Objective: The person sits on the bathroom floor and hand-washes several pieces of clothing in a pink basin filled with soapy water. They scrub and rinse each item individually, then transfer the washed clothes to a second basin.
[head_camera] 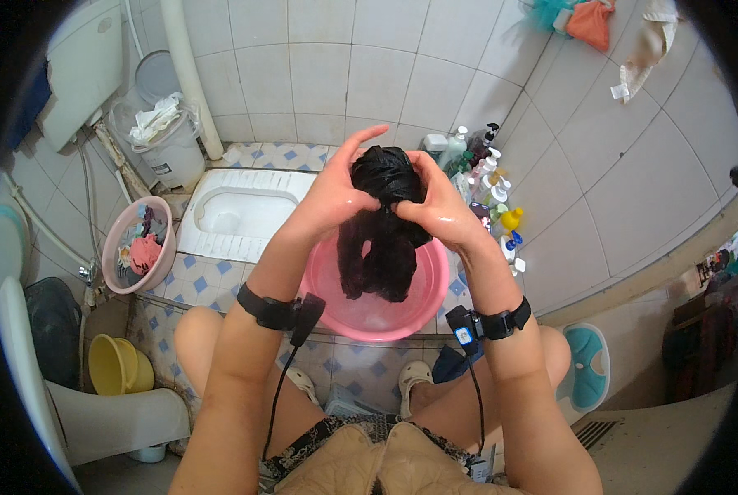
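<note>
Wet black cloth (pixel 384 247) is held up in both hands, its upper part bunched and its lower part hanging over a pink plastic basin (pixel 440 278). My left hand (pixel 347 185) grips the bunched part from the left side, thumb pressed to its front and index finger raised. On the right side, my right hand (pixel 440 201) grips the same bundle, its thumb close to the other thumb. Both hands look wet. Cloudy water lies in the basin beneath the cloth. What kind of garment the cloth is, I cannot tell.
A white squat toilet (pixel 186 216) lies behind the basin to the left. Further left are a pale pink basin (pixel 112 272) of clothes, a lined bin (pixel 174 164) and a yellow bucket (pixel 112 365). Several bottles (pixel 455 148) line the right wall. A turquoise-topped stool (pixel 586 365) stands lower right.
</note>
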`<state>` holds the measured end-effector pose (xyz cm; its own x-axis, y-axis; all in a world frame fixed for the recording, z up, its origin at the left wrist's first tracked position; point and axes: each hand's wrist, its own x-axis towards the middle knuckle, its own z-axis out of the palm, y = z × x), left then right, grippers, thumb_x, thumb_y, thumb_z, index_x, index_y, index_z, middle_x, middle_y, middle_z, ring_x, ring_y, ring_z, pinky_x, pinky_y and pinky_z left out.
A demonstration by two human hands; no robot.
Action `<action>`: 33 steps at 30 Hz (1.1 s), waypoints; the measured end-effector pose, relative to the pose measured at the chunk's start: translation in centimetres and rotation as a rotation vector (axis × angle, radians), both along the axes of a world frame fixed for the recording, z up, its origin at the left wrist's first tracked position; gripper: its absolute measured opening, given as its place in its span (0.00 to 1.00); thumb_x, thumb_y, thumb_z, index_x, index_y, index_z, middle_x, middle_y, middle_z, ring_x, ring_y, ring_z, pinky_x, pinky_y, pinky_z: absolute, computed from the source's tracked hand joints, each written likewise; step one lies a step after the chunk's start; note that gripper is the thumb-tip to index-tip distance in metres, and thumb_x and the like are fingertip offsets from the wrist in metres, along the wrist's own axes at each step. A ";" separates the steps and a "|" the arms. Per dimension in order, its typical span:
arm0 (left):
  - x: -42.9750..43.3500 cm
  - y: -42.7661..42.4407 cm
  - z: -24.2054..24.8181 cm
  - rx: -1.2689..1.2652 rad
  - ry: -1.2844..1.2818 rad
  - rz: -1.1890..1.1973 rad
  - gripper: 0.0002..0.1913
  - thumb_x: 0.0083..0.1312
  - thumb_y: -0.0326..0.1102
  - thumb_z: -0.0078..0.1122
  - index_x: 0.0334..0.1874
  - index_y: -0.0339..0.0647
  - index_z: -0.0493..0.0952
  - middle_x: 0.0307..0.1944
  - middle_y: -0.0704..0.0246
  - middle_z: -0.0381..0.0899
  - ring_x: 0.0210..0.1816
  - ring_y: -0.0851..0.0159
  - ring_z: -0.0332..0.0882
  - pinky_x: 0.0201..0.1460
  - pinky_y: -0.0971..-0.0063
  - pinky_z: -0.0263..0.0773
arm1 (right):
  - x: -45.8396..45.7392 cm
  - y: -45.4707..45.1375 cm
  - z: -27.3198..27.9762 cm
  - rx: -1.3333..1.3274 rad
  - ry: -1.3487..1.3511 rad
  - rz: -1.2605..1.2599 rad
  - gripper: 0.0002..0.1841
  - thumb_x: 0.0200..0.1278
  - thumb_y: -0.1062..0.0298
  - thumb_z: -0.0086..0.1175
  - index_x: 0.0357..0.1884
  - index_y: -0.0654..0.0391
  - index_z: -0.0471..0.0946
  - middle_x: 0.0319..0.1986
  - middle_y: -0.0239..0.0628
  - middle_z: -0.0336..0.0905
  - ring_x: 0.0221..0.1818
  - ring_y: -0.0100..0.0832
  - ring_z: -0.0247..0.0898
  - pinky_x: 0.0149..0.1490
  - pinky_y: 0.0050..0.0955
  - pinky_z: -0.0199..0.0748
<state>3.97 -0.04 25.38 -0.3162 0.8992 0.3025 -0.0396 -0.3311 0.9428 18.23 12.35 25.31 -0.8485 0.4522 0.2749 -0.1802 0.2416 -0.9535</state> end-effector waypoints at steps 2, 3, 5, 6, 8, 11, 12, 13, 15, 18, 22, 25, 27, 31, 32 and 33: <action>-0.2 0.3 -0.4 -0.016 -0.013 -0.026 0.51 0.43 0.08 0.57 0.76 0.47 0.61 0.52 0.65 0.78 0.55 0.65 0.78 0.62 0.71 0.72 | -0.1 0.1 -0.4 0.318 -0.096 -0.138 0.29 0.46 0.82 0.61 0.56 0.61 0.72 0.44 0.43 0.80 0.51 0.38 0.78 0.59 0.33 0.72; -0.3 0.6 -1.1 0.007 -0.022 -0.052 0.51 0.42 0.08 0.58 0.76 0.47 0.61 0.52 0.65 0.78 0.54 0.65 0.78 0.62 0.71 0.72 | -0.4 0.3 -1.1 0.462 -0.129 -0.202 0.29 0.46 0.81 0.61 0.56 0.61 0.72 0.43 0.45 0.82 0.51 0.41 0.80 0.58 0.34 0.73; -0.7 1.4 -3.1 -0.096 0.282 0.119 0.47 0.44 0.14 0.64 0.73 0.44 0.65 0.52 0.62 0.77 0.55 0.61 0.78 0.62 0.69 0.72 | -0.9 0.1 -3.7 0.593 -0.130 -0.348 0.27 0.45 0.79 0.64 0.53 0.59 0.75 0.45 0.55 0.81 0.51 0.57 0.78 0.55 0.41 0.76; -0.8 1.7 -4.4 -0.139 0.456 0.211 0.46 0.44 0.16 0.65 0.72 0.43 0.66 0.53 0.60 0.77 0.55 0.59 0.78 0.62 0.68 0.72 | -1.2 0.2 -5.4 0.671 -0.160 -0.422 0.26 0.44 0.79 0.64 0.51 0.58 0.76 0.43 0.55 0.81 0.50 0.56 0.78 0.54 0.41 0.76; -1.3 2.1 -7.1 -0.246 0.728 0.304 0.45 0.43 0.26 0.74 0.70 0.44 0.69 0.55 0.54 0.76 0.56 0.50 0.77 0.63 0.63 0.71 | -1.4 0.8 -8.9 0.747 -0.217 -0.502 0.25 0.42 0.78 0.64 0.48 0.57 0.79 0.42 0.53 0.81 0.50 0.54 0.77 0.53 0.43 0.75; -1.0 2.2 -12.1 -0.435 0.936 0.225 0.39 0.47 0.34 0.74 0.67 0.50 0.73 0.55 0.50 0.73 0.55 0.44 0.78 0.57 0.60 0.76 | -1.0 2.0 -14.3 0.770 -0.421 -0.508 0.24 0.41 0.77 0.64 0.47 0.54 0.80 0.47 0.50 0.77 0.56 0.53 0.71 0.55 0.50 0.70; -0.9 2.4 -13.8 -0.573 1.000 0.202 0.40 0.50 0.44 0.76 0.69 0.57 0.72 0.61 0.52 0.69 0.61 0.44 0.72 0.62 0.52 0.71 | -0.6 2.1 -16.1 0.819 -0.513 -0.499 0.25 0.40 0.77 0.64 0.47 0.54 0.80 0.49 0.49 0.75 0.59 0.54 0.67 0.56 0.53 0.68; -0.8 2.3 -15.4 -0.622 1.068 0.197 0.40 0.51 0.48 0.75 0.69 0.60 0.72 0.62 0.53 0.69 0.63 0.44 0.70 0.64 0.48 0.68 | -0.2 2.3 -17.7 0.879 -0.575 -0.497 0.25 0.40 0.77 0.64 0.48 0.53 0.80 0.52 0.48 0.73 0.61 0.54 0.64 0.57 0.56 0.66; -0.2 1.9 -18.8 -0.719 1.208 0.194 0.40 0.52 0.56 0.74 0.70 0.66 0.71 0.63 0.55 0.67 0.67 0.44 0.64 0.67 0.39 0.61 | 0.6 2.5 -20.6 0.851 -0.728 -0.325 0.32 0.42 0.68 0.71 0.56 0.45 0.78 0.69 0.50 0.54 0.72 0.65 0.45 0.61 0.73 0.58; 0.8 0.7 -23.2 -0.967 1.219 -0.006 0.48 0.50 0.69 0.71 0.76 0.80 0.60 0.80 0.53 0.41 0.77 0.32 0.38 0.70 0.22 0.42 | 2.0 1.5 -23.7 0.712 -1.046 -0.044 0.40 0.44 0.56 0.76 0.65 0.36 0.72 0.79 0.50 0.28 0.76 0.77 0.21 0.67 0.85 0.40; 0.7 0.0 -26.5 -1.013 1.326 -0.112 0.60 0.44 0.73 0.72 0.80 0.77 0.49 0.83 0.55 0.28 0.79 0.31 0.25 0.70 0.20 0.37 | 3.1 1.4 -26.4 0.610 -1.089 0.159 0.49 0.43 0.41 0.76 0.69 0.48 0.69 0.79 0.54 0.18 0.76 0.78 0.12 0.66 0.86 0.37; 0.0 0.7 -28.3 -1.030 1.291 -0.210 0.64 0.43 0.73 0.74 0.81 0.72 0.45 0.83 0.55 0.28 0.79 0.30 0.23 0.70 0.19 0.36 | 2.8 2.2 -28.9 0.619 -1.136 0.246 0.53 0.43 0.39 0.75 0.71 0.51 0.66 0.79 0.55 0.16 0.75 0.79 0.11 0.66 0.87 0.36; -0.3 1.3 -29.9 -1.061 1.251 -0.277 0.62 0.43 0.63 0.79 0.81 0.67 0.50 0.83 0.55 0.27 0.80 0.33 0.30 0.70 0.18 0.36 | 2.2 2.7 -30.7 0.682 -1.189 0.318 0.55 0.43 0.38 0.74 0.74 0.49 0.63 0.79 0.56 0.15 0.75 0.78 0.10 0.66 0.86 0.35; -1.1 2.2 -33.7 -0.998 1.157 -0.323 0.59 0.42 0.53 0.81 0.79 0.59 0.55 0.81 0.54 0.37 0.78 0.37 0.43 0.72 0.24 0.44 | 0.2 2.2 -32.2 0.809 -1.454 0.487 0.54 0.48 0.47 0.73 0.77 0.48 0.58 0.79 0.60 0.24 0.76 0.78 0.19 0.65 0.87 0.38; -1.2 2.6 -34.4 -1.015 1.139 -0.347 0.57 0.43 0.49 0.81 0.78 0.57 0.57 0.80 0.54 0.43 0.77 0.38 0.48 0.73 0.28 0.47 | 0.4 2.1 -31.6 0.853 -1.386 0.404 0.48 0.49 0.53 0.72 0.74 0.49 0.63 0.78 0.58 0.38 0.77 0.70 0.34 0.71 0.75 0.47; -1.3 2.8 -34.9 -1.010 1.114 -0.345 0.55 0.43 0.45 0.81 0.77 0.56 0.59 0.79 0.54 0.48 0.76 0.39 0.52 0.74 0.32 0.50 | -0.1 2.1 -30.8 0.845 -1.210 0.347 0.45 0.49 0.56 0.71 0.72 0.50 0.66 0.75 0.58 0.47 0.75 0.66 0.43 0.71 0.68 0.53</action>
<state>2.64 2.74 -9.48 -0.0912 0.8473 -0.5232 0.8753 0.3188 0.3637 18.16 14.41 -5.45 -0.7752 0.2595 -0.5759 0.4251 0.8887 -0.1719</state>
